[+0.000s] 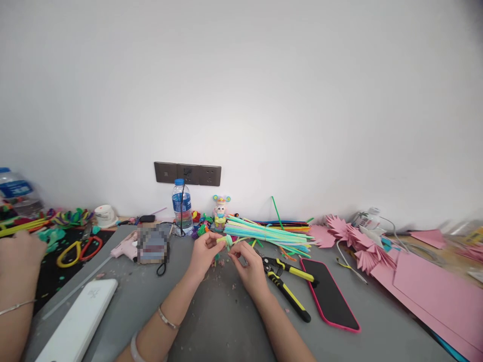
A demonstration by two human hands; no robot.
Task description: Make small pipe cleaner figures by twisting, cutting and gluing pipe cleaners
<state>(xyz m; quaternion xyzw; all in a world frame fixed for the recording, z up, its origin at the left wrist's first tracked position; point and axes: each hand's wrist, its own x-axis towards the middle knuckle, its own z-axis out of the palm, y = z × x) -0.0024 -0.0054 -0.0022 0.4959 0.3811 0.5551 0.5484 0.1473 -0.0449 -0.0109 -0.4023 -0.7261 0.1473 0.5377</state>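
My left hand (206, 254) pinches a small fuzzy piece (228, 240) in pale green and yellow, which looks like pipe cleaner. Close on its right, my right hand (249, 265) has its fingers closed at the lower side of the same piece; the fingertips partly hide it. Just behind the hands lies a bundle of pastel pipe cleaners (264, 235). A small figure (220, 211) with big eyes stands near the wall. Beside my right hand rest pliers (289, 296) with black and yellow handles.
A phone (334, 296) lies right of the pliers, with pink paper (441, 281) beyond. On the left are a white power bank (81, 319), a pink glue gun (126, 247), a water bottle (181, 206) and scissors (70, 255). Another person's hand (18, 256) is at far left.
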